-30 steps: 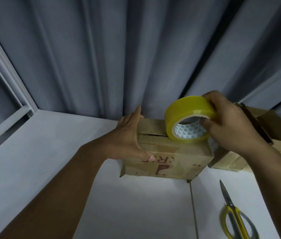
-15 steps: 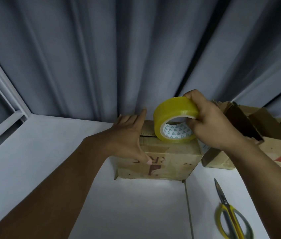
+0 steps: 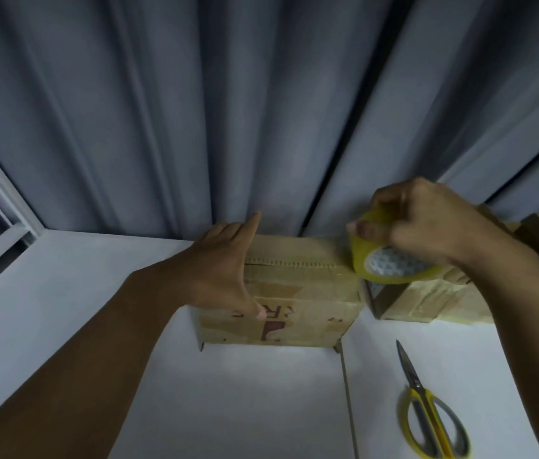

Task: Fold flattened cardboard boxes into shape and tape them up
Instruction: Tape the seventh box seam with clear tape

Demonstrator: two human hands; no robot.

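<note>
The box (image 3: 294, 293) stands on the table (image 3: 228, 409) before the curtain (image 3: 228, 111), scissors (image 3: 422, 392) right.

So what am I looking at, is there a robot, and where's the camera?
No robot here: these are a person's two bare hands, filmed by one camera worn on the head, looking forward and down. The left hand steadies a cardboard box on a white table. The right hand grips a yellow tape roll at the box's right end; a strip of tape lies along the top seam. Yellow-handled scissors lie on the table to the right, with more cardboard behind them.
</note>
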